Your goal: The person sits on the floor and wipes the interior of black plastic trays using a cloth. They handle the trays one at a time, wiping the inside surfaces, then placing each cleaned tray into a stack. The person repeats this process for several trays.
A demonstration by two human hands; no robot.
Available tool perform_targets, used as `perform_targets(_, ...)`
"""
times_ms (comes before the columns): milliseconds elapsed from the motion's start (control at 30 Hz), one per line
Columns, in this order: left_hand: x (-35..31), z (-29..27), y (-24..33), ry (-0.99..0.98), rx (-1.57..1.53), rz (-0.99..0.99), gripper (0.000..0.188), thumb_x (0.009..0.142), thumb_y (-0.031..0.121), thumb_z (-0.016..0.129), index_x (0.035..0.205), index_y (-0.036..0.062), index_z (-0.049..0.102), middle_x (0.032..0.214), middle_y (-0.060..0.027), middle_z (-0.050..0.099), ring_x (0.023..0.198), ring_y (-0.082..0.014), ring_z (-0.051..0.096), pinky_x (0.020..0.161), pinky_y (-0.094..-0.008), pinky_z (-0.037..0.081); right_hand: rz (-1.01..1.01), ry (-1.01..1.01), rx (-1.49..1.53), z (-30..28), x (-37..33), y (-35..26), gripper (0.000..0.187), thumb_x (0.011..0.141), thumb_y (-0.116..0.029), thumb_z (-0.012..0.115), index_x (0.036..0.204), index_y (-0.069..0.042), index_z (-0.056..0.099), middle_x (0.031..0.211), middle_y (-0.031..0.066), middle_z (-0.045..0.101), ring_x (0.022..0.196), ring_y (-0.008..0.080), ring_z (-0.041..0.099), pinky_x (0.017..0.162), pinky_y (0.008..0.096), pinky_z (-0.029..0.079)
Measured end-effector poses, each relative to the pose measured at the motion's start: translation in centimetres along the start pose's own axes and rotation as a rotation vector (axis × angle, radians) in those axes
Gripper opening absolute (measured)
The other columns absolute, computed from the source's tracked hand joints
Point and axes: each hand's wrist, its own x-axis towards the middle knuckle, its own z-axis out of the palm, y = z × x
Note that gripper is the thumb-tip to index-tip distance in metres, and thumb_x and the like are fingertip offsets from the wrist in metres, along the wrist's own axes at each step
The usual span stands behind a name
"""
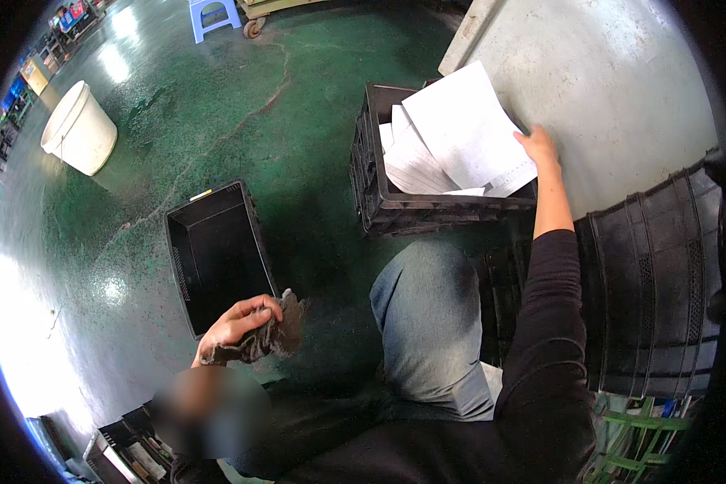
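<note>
My left hand (240, 321) is closed around a crumpled, dirty grey-brown rag (281, 332), held by the near end of a small black bin (242, 234) on the floor. Stretched out ahead, my right hand (542, 150) grips the right edge of a large white sheet of paper (468, 121). This sheet slants over a black plastic crate (366, 181). More white papers (415, 161) lie inside the crate beneath it; whatever is deeper down is hidden.
A white bucket (81, 133) stands on the green floor (218, 97) at the far left. Beyond it are a blue stool (214, 18) and a caster wheel (253, 29). A pale panel (621, 89) and a large black crate (653, 266) border the right. My bent knee (427, 323) is in front.
</note>
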Motion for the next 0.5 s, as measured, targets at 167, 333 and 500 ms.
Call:
perform_targets(167, -2.5, -0.3, -0.8, 0.018, -0.084, -0.154, 0.020, 0.095, 0.020, 0.051, 0.097, 0.0010, 0.058, 0.094, -0.0022, 0.056, 0.089, -0.0104, 0.050, 0.083, -0.0268, 0.041, 0.031, -0.246, -0.197, -1.0, 3.6, 2.4, 0.055, 0.075, -0.039, 0.071, 0.115, -0.002, 0.060, 0.110, 0.0169, 0.064, 0.109, 0.0317, 0.058, 0.091, 0.0413, 0.046)
perform_targets(333, -5.7, -0.2, -0.6, 0.178, -0.063, -0.146, 0.024, 0.093, 0.025, 0.052, 0.094, 0.0019, 0.057, 0.091, -0.0023, 0.057, 0.085, -0.0110, 0.051, 0.079, -0.0250, 0.041, -0.413, 0.031, 0.317, -10.3, 2.3, -5.6, 0.047, 0.076, -0.031, 0.069, 0.110, 0.001, 0.062, 0.105, 0.0190, 0.065, 0.100, 0.0277, 0.062, 0.087, 0.0376, 0.047)
perform_targets(500, -8.7, 0.0, -2.3, 0.238, -0.121, -0.104, 0.021, 0.093, 0.024, 0.055, 0.094, 0.0036, 0.058, 0.090, 0.0007, 0.055, 0.085, -0.0084, 0.050, 0.079, -0.0240, 0.040, -0.927, 0.162, 0.246, -10.6, -13.9, -24.7, 0.039, 0.077, -0.027, 0.065, 0.104, 0.000, 0.061, 0.110, 0.0163, 0.061, 0.104, 0.0265, 0.056, 0.089, 0.0376, 0.043)
